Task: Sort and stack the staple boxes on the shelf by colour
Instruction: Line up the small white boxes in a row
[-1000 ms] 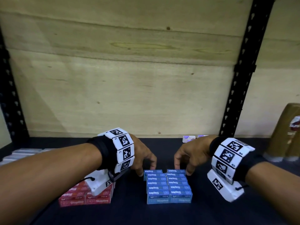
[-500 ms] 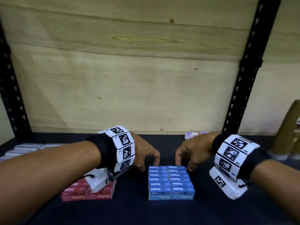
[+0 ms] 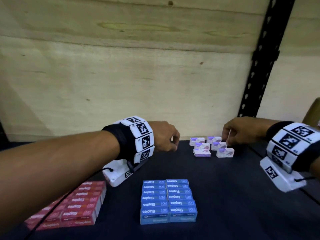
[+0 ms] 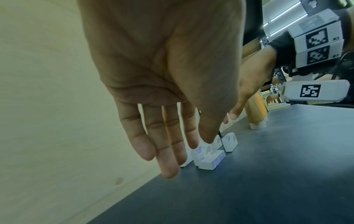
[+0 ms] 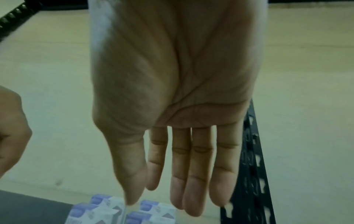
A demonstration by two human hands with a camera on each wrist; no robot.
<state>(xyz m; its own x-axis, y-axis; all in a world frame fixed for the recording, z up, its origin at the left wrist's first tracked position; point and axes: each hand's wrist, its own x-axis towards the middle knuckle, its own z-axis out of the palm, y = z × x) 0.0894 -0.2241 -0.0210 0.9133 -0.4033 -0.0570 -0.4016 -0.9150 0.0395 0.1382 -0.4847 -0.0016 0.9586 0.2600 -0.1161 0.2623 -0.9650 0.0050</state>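
Observation:
Several small white-and-purple staple boxes (image 3: 202, 147) lie loose in a cluster at the back of the dark shelf (image 3: 233, 191). My left hand (image 3: 174, 144) hovers just left of them, fingers relaxed and holding nothing. My right hand (image 3: 227, 142) reaches over the cluster's far right side with straight fingers (image 5: 191, 189), fingertips at the rear box; whether they touch it I cannot tell. A blue stack (image 3: 168, 201) stands at the front middle and a red stack (image 3: 81, 205) at the front left. The white boxes (image 4: 210, 159) show below the left fingers (image 4: 168, 159).
A plywood wall (image 3: 121, 75) closes the back. A black perforated upright (image 3: 259, 66) stands at the back right, with a brown cylinder (image 3: 311, 111) beyond it at the shelf's right edge. Bare shelf lies between the blue stack and the white boxes.
Both hands have left the far end of the blue stack and moved back and rightward to the white-and-purple boxes. The blue and red stacks stay put.

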